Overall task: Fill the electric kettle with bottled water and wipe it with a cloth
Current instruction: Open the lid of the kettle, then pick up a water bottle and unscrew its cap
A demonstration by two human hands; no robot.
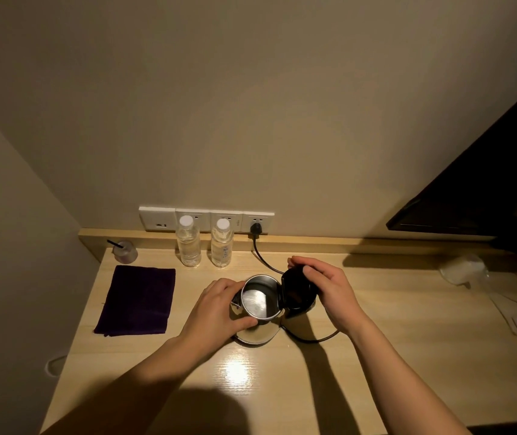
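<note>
A steel electric kettle [258, 304] stands on the wooden desk [376, 324] with its black lid [298, 291] swung up and open, the inside showing. My left hand [216, 306] wraps around the kettle's left side near the spout. My right hand [326, 284] rests on the raised lid and holds it. Two capped clear water bottles [189, 241] [222, 243] stand upright at the back by the wall. A folded dark purple cloth [137, 301] lies flat at the left of the desk.
The kettle's black cord [263, 257] runs from a plug in the wall sockets [255, 222] and loops behind and right of the kettle. A small jar with a stick [125, 251] sits back left. Crumpled plastic [464, 268] and papers lie at the right, under a dark screen [486, 183].
</note>
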